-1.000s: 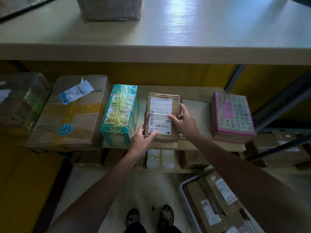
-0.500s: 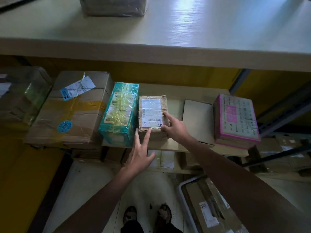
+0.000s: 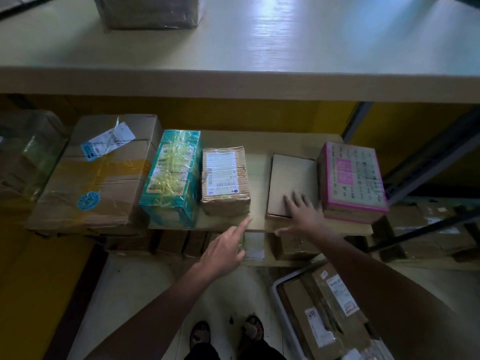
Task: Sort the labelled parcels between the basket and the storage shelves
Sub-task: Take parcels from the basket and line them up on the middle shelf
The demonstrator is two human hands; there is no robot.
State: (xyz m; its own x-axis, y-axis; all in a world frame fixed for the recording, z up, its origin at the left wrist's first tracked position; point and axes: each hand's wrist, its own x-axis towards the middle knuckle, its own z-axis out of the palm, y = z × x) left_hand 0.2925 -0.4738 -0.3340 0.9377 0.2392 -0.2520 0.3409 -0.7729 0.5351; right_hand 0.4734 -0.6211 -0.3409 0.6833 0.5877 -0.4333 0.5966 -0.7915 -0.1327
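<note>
A small brown parcel [image 3: 225,181] with a white barcode label lies flat on the middle shelf [image 3: 258,146], right beside a teal box [image 3: 173,175]. My left hand [image 3: 224,249] hovers just below the shelf edge, forefinger stretched toward the parcel's near corner, holding nothing. My right hand [image 3: 302,213] rests with spread fingers on the near end of a plain flat cardboard box [image 3: 292,178]. A pink-edged printed box [image 3: 352,181] stands to its right. The basket [image 3: 279,297] at the lower right holds several labelled parcels [image 3: 327,315].
A large taped carton [image 3: 104,172] and a plastic-wrapped box [image 3: 26,157] fill the shelf's left. The top shelf [image 3: 259,50] carries one wrapped box [image 3: 150,11]. More parcels sit on the bottom shelf [image 3: 296,246]. My feet [image 3: 226,333] stand on the pale floor.
Both hands let go of the small brown parcel, which now lies against the teal box. My right hand moved right onto the plain flat box; my left hand drew back.
</note>
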